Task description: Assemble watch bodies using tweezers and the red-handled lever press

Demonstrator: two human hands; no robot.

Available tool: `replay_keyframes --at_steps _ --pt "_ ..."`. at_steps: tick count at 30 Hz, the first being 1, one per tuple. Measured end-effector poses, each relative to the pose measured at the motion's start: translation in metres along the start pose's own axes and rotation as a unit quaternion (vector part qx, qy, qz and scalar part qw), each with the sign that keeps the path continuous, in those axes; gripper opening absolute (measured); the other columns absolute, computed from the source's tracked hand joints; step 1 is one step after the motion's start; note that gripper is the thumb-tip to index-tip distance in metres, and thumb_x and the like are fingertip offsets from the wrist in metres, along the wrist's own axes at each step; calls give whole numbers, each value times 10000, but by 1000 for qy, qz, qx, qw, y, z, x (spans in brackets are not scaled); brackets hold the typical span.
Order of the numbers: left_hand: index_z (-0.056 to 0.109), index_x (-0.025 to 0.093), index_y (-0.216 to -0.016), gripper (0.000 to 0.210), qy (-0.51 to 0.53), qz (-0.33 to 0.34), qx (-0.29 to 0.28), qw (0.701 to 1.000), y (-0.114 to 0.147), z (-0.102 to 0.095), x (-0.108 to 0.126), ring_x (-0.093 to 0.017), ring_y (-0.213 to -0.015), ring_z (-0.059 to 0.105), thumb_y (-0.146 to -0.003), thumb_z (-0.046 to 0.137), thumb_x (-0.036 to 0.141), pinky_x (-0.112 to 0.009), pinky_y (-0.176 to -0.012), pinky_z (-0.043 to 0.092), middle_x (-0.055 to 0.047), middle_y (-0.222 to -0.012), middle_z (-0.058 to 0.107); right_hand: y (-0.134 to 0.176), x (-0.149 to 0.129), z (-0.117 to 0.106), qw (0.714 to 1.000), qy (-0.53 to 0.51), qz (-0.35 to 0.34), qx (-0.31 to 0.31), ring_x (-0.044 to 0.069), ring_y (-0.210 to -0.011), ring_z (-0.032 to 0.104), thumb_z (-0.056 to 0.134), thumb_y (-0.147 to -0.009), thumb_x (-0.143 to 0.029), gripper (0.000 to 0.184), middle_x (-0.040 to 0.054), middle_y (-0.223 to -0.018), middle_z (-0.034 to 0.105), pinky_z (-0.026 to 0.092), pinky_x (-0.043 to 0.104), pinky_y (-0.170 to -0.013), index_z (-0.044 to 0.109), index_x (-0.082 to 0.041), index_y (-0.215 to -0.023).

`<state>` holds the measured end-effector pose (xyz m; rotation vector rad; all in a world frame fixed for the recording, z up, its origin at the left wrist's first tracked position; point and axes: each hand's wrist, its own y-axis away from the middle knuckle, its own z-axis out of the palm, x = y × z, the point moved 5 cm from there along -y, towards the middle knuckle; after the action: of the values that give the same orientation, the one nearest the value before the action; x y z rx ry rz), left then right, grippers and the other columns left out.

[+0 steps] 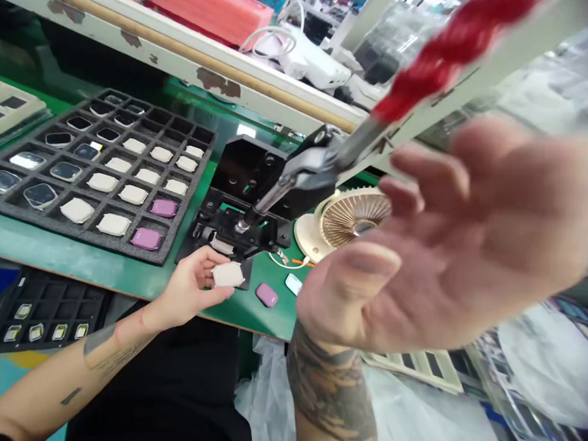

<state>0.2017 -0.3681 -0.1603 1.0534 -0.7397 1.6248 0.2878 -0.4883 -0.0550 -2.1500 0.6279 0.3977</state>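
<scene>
Between the thumb and fingers of my left hand is a cream rounded-rectangle case, held just in front of the black press fixture. Another pale piece sits inside the fixture, partly covered by its frame. My right hand is raised close to the camera, palm up and blurred, its fingers apart and nothing in them. Beyond it rises the press's lever with a red wrapped grip, apart from the fingers as far as I can see. A purple case and a pale blue-white piece lie on the green bench.
At the left, a dark foam tray holds cream and purple cases and glassy dark pieces. A beige fan stands behind my right hand. A lower black tray sits below the bench edge. Along the back runs a chipped white rail.
</scene>
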Motion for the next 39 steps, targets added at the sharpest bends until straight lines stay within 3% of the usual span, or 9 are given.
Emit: replay_keyframes --at_steps 4,8,15,21,25,28,32,36,39 --pt "850 213 -1202 311 -188 108 -2 976 28 -17 24 -197 -865 843 -899 918 208 -248 -773 665 -74 -1044 890 30 5 0 999 -10 -13 -33 335 -1334 756 744 -1095 -412 390 129 -1429 757 703 563 -1073 744 -291 -1466" --pt "859 259 -1249 412 -355 253 57 898 54 -40 54 -211 -821 846 -855 939 172 -271 -775 682 -45 -1051 900 50 12 19 995 0 -41 -94 304 -1361 734 626 -1118 -183 459 141 -1430 763 672 528 -1146 658 -251 -1571" --pt "824 276 -1374 421 -444 290 63 845 50 -45 75 -226 -882 829 -964 900 219 -307 -783 674 -85 -1197 856 38 34 77 969 141 -4 -204 373 -1230 741 487 -1061 -34 424 226 -1293 769 660 594 -1109 743 -125 -1387" --pt "728 274 -1574 482 -603 303 77 734 34 -30 70 -291 -1110 831 -1095 740 221 -352 -920 652 -133 -1351 816 60 20 42 995 44 62 -71 286 -1387 707 492 -1147 -105 463 167 -1462 718 649 490 -1178 628 -214 -1575" --pt "800 233 -1434 351 -698 247 30 671 -3 -5 49 -247 -828 834 -1116 654 194 -338 -659 566 -151 -1446 815 84 12 16 997 17 66 -27 267 -1439 704 531 -1128 -76 568 149 -1527 709 662 473 -1180 579 -257 -1664" --pt "834 192 -1292 346 -731 181 -7 657 -27 8 37 -269 -799 833 -1074 590 78 -339 -624 547 -179 -1310 833 90 14 4 998 27 56 -30 280 -1425 721 546 -1114 -64 603 147 -1522 724 673 500 -1169 579 -270 -1680" --pt "799 156 -1350 386 -695 146 -16 704 -23 9 43 -326 -973 854 -1050 580 51 -395 -764 640 -236 -1499 744 84 14 -4 999 33 15 -17 303 -1434 728 579 -1087 -40 670 155 -1534 730 693 515 -1143 553 -273 -1714" --pt "723 197 -1485 428 -399 173 -70 898 11 8 60 -309 -1200 796 -1068 773 280 -348 -891 670 -175 -1476 751 72 -4 2 994 35 -104 -5 310 -1359 770 641 -1051 -9 729 157 -1451 776 711 497 -1072 547 -253 -1731" --pt "803 218 -1280 227 -240 157 -6 958 28 -12 69 -213 -1007 767 -1098 767 349 -271 -816 626 -93 -1162 801 53 -14 5 971 47 -232 -39 301 -1247 815 762 -1029 -92 718 118 -1321 840 718 472 -996 589 -257 -1706"
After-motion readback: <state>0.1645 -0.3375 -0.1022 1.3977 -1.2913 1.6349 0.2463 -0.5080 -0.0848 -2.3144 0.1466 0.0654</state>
